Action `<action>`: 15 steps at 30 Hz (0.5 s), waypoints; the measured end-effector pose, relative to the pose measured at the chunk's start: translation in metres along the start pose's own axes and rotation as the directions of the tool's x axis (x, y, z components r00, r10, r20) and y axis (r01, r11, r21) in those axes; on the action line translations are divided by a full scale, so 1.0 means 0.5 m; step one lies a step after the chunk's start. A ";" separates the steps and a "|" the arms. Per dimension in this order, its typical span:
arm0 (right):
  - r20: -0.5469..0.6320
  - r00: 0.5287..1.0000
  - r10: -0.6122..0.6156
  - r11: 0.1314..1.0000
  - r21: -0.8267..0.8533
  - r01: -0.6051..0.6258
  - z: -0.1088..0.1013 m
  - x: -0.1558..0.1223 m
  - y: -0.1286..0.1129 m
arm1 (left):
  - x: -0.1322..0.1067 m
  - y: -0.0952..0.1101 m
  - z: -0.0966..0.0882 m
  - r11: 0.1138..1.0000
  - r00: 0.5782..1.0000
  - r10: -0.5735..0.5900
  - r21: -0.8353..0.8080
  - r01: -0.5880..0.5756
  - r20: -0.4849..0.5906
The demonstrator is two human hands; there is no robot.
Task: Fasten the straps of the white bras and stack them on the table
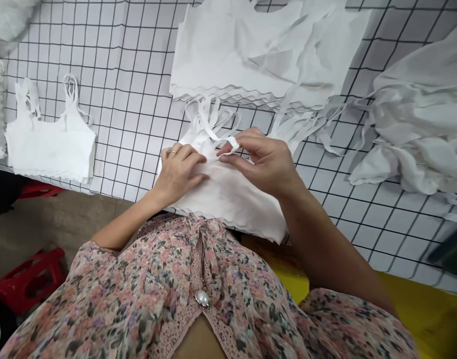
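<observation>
A white strappy crop top [228, 197] with a scalloped hem lies on the grid surface in front of me. My left hand [179, 172], wearing a ring, grips the top's upper edge with its fingers curled over the fabric. My right hand [260, 157] pinches a narrow white strap [228, 143] between thumb and fingers, close to my left hand. A thin metal glint, perhaps a needle, shows by the right fingertips. Several more strap loops [209, 117] fan out above the hands.
A stack of white scallop-edged fabric pieces [243, 55] lies at the back, and a finished white top [51, 144] lies at the left. Loose white fabric [418, 124] is heaped at the right on the black-gridded white surface [131, 99]. A red stool [30, 281] stands on the floor at the lower left.
</observation>
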State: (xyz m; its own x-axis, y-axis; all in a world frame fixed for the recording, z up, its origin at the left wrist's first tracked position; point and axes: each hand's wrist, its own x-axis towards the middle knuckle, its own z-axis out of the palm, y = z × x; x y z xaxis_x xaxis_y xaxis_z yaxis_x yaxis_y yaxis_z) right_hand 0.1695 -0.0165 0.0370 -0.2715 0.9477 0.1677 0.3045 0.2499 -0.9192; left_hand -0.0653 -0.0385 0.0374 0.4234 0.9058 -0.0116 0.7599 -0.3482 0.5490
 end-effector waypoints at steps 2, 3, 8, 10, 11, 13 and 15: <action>0.020 0.999 -0.046 0.995 -0.084 0.048 -0.004 -0.007 0.007 | 0.002 0.010 0.008 0.997 0.999 -0.008 0.077 0.005 0.039; 0.041 0.998 -0.052 0.992 -0.113 0.056 -0.005 -0.011 0.009 | 0.003 0.012 0.011 0.996 0.999 -0.010 0.088 0.005 0.051; 0.169 0.985 -0.036 0.970 -0.231 0.075 -0.009 -0.018 0.019 | 0.004 0.003 0.019 1.000 0.998 -0.004 -0.019 0.006 0.058; 0.195 0.980 -0.040 0.961 -0.260 0.091 -0.007 -0.018 0.025 | 0.003 -0.003 0.021 0.996 0.999 0.001 -0.092 0.004 0.054; 0.210 0.977 -0.037 0.957 -0.273 0.095 -0.005 -0.018 0.028 | 0.003 -0.005 0.021 0.993 0.999 0.000 -0.122 0.007 0.051; 0.248 0.969 -0.022 0.952 -0.290 0.096 -0.002 -0.018 0.033 | 0.002 -0.007 0.020 0.987 0.999 -0.008 -0.162 0.017 0.052; 0.279 0.960 -0.011 0.951 -0.293 0.096 0.001 -0.018 0.034 | 0.003 -0.006 0.018 0.983 0.998 -0.012 -0.183 0.022 0.060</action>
State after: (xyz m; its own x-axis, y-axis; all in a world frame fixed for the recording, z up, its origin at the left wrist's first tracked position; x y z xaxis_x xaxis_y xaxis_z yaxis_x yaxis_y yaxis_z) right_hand 0.1766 -0.0208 0.0194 -0.5185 0.8521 0.0718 0.5309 0.3866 -0.7541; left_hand -0.0626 -0.0383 0.0282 0.4435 0.8937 -0.0683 0.6658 -0.2775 0.6926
